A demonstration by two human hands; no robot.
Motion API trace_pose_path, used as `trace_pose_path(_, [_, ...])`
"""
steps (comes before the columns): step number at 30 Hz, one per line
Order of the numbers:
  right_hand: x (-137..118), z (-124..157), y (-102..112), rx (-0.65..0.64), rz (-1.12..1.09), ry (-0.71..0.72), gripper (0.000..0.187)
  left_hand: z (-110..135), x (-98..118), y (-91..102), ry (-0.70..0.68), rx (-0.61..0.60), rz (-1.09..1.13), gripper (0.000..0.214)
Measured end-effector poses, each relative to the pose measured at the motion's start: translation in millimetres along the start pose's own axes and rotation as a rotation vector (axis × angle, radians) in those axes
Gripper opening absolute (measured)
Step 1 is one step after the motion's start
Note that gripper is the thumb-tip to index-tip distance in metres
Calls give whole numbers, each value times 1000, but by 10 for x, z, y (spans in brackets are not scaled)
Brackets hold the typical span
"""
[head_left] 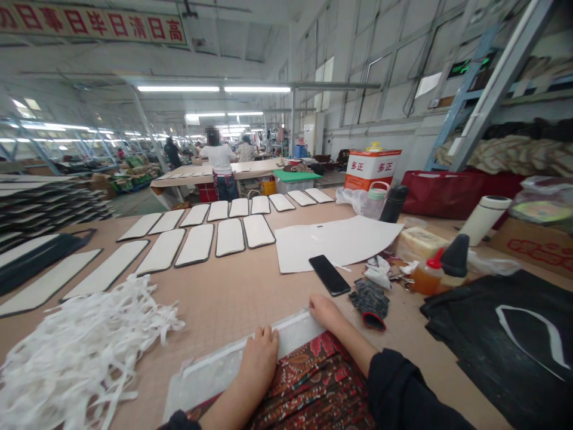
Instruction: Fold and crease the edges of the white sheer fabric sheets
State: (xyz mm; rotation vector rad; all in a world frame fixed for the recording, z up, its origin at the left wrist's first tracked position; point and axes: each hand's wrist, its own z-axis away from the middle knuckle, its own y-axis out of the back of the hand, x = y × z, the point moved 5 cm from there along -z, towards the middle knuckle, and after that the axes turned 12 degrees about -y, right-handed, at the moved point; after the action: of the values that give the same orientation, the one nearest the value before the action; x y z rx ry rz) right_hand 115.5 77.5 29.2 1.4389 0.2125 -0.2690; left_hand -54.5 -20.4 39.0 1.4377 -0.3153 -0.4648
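Note:
My left hand [262, 361] lies on a pale, translucent panel [215, 373], its fingers at a white strip [286, 340] along the panel's far edge. My right hand [324, 313] sits at the strip's right end, its fingertips on the edge. The hidden underside of the panel cannot be seen. It rests on a red-brown patterned cloth [308, 382] on the tan work table [233, 298]. Nearest my right hand lie a black phone [329, 275] and a crumpled dark glove [370, 301]. To my left spreads a heap of white strips [76, 352].
Rows of white, dark-edged panels [228, 236] cover the table beyond my hands, beside a white paper sheet [335, 242]. A small orange bottle [425, 279] and a black sheet [492, 334] lie right. A co-worker [219, 161] stands at a far table.

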Motion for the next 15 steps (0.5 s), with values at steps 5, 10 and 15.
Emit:
trace_pose_path(5, [-518, 468, -147, 3, 63, 322, 26, 13, 26, -5, 6, 16, -7, 35])
trace_pose_path(10, [-671, 781, -254, -6, 131, 564, 28, 212, -80, -59, 6, -20, 29, 31])
trace_pose_path(15, [-177, 565, -242, -22, 131, 452, 33, 846, -578, -213, 130, -86, 79, 32])
